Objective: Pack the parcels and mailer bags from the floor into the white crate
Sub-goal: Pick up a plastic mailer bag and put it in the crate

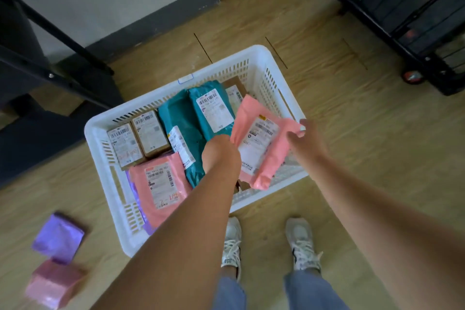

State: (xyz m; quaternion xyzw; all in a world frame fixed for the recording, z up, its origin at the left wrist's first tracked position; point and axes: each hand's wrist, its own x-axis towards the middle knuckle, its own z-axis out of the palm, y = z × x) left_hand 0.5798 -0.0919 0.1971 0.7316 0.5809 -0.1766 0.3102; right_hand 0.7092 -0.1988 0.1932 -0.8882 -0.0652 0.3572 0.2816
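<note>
A pink mailer bag (261, 143) is held tilted over the 3 o'clock end of the white crate (100, 128), label up, with its lower end over the near rim. It is clamped between both hands. Its 9 o'clock edge is gripped by the left hand (219, 156), whose fingers are hidden under the bag. Its 2 o'clock corner is pinched by the right hand (305, 137), which is blurred.

Inside the crate, two teal mailer bags (214, 111) are seen side by side just past the left hand, toward 11 o'clock. Two brown boxes (137, 138) are packed together at the crate's 9 o'clock end. A second pink mailer (161, 184) is laid at its 7 o'clock corner.

Out on the floor (352, 108), at 7 o'clock from the crate and well apart from it, a purple parcel (59, 236) and a pink parcel (54, 282) are left touching. A black cart (407, 7) is parked at 1 o'clock.
</note>
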